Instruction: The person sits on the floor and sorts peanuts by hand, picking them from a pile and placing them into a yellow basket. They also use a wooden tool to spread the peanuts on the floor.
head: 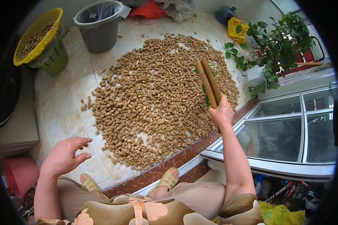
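Note:
My right hand [222,112] is closed around one end of two long brown bars [208,83], which lie side by side like a folded stool. Green material shows at their edges, and the rest of the object is hidden behind them. It is held over the right part of a wide spread of unshelled peanuts [155,98] on the tiled floor. My left hand [66,156] hovers at the left, empty, its thumb and fingers apart, near the bare tiles beside the peanuts. Both my feet, in yellowish sandals [166,180], stand at the near edge of the peanuts.
At the back left, a yellow basket [56,25] of peanuts sits on a green bin [55,56], beside a grey lined bin [98,36]. Potted plants [287,42] stand at right, above a glazed sliding door [270,137]. A marble sill [191,149] borders the peanuts. A pink bucket [21,174] is at lower left.

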Tool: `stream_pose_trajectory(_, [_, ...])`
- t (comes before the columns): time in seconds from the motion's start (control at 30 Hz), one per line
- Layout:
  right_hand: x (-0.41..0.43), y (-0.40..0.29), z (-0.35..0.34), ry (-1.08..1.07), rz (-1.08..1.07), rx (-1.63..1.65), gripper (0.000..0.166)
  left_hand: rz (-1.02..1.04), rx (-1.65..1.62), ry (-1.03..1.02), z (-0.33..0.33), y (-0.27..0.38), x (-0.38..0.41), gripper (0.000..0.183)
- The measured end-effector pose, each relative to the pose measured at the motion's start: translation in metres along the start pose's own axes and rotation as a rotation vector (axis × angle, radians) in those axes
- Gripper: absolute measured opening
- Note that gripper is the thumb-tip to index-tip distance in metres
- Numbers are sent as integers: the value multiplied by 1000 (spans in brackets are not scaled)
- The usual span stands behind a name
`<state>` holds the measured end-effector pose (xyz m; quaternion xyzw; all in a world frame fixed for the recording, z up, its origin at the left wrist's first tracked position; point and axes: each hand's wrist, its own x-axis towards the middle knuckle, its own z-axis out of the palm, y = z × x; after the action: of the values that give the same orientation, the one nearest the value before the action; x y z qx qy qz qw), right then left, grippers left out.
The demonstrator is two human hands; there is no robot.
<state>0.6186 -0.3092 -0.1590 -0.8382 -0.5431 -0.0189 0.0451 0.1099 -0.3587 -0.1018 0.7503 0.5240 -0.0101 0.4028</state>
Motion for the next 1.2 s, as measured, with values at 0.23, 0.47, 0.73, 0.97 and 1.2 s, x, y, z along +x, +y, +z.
stream_pose_trajectory(0.23, [-70, -123, -42, -100, -138, 127, 52, 205, -65, 16, -17, -17, -14, 41])
stream_pose_trajectory(0.47, [-141, -218, -69, -222, -228, 293, 56, 262, -110, 20, -28, -36, -25, 41])
stream_pose_trajectory(0.73, [-170, -238, -112, -351, -360, 389, 57, 277, -108, 59, -29, -50, -25, 44])
stream_pose_trajectory(0.97, [-119, -180, -142, -347, -104, 781, 53, 150, -139, 1, -31, -42, -19, 42])
stream_pose_trajectory(1.2, [-41, -72, -131, 19, -34, 589, 44, 36, -72, 2, -21, -28, -8, 45])
